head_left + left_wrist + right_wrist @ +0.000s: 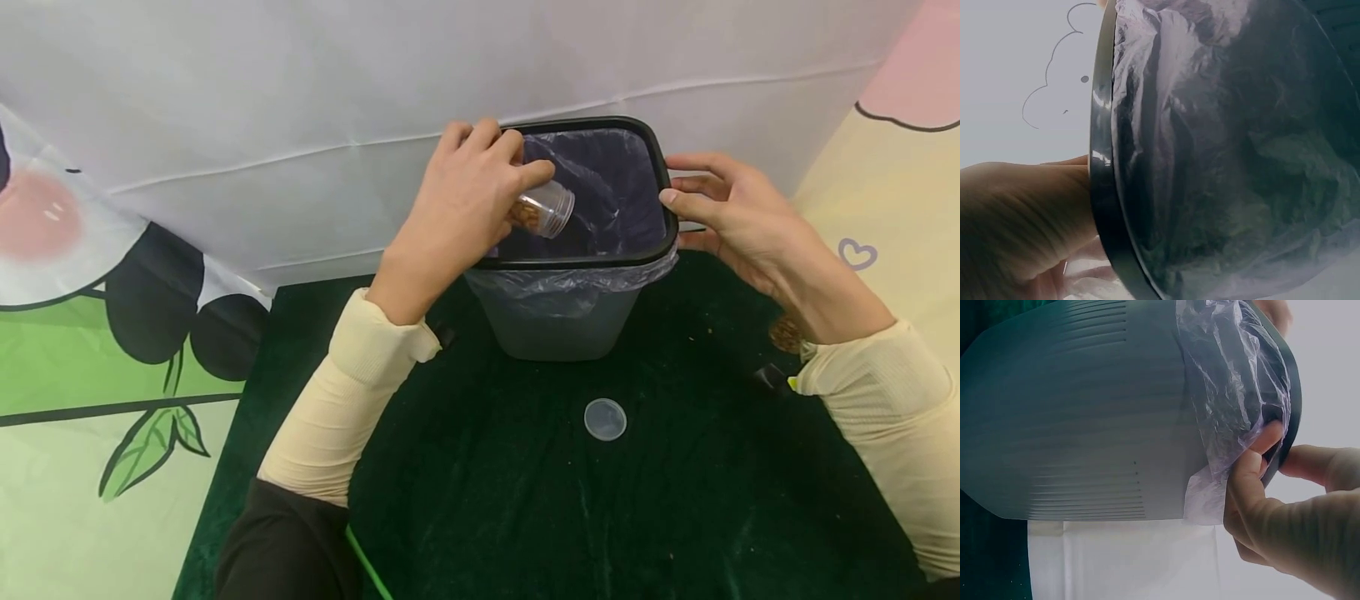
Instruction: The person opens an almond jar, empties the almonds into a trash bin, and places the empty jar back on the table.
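Note:
My left hand point(465, 196) grips a small clear plastic jar point(549, 208) over the near left part of a grey trash bin point(558, 325). The jar lies tipped on its side, its open mouth turned right over the bin, with brown pieces inside. A thin translucent bag point(600, 179) lines the bin and folds out over its outside under the black rim point(577, 264). On the right side, my right hand point(738, 208) pinches that rim, thumb on top and fingers outside; in the right wrist view its fingers point(1247, 481) press against the folded-over bag.
A round clear lid point(605, 419) lies on the dark green cloth point(510, 500) in front of the bin. Near my right wrist sits a brown round thing point(785, 333), partly hidden. Behind the bin hangs a white sheet point(300, 108). A green strip point(367, 562) shows by my left sleeve.

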A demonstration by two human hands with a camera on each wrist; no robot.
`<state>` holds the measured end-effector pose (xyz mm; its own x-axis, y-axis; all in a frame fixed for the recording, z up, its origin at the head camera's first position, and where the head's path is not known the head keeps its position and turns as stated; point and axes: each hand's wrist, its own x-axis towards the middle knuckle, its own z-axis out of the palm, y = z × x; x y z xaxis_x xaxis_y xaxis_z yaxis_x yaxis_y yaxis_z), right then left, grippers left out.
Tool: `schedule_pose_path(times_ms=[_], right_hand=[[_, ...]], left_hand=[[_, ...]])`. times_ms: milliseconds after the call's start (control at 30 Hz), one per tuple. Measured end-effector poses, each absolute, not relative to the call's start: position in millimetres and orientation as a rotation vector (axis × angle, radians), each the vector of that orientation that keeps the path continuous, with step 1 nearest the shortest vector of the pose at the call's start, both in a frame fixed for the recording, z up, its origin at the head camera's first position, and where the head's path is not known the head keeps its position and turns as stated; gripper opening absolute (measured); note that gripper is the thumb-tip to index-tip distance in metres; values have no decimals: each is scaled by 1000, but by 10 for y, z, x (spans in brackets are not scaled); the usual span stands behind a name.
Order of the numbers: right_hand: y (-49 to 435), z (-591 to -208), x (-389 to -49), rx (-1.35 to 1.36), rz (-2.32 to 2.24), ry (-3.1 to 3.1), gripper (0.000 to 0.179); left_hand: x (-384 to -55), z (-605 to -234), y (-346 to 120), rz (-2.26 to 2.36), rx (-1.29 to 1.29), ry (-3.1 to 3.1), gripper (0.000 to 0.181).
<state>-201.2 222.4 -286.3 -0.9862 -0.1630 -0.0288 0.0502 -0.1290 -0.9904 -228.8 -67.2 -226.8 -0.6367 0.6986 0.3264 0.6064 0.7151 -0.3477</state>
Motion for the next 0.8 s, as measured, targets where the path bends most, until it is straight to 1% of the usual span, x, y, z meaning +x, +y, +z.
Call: schedule_pose_path(times_ms=[433, 800], right_hand=[[2230, -2841, -1996, -121, -2271, 1957, 69], [2222, -2826, -2021, -117, -2268, 1962, 69]], left_hand=[[-2287, -2267, -656, 287, -1037, -2393, 38], [-2295, -2252, -623, 325, -1047, -2377, 40]])
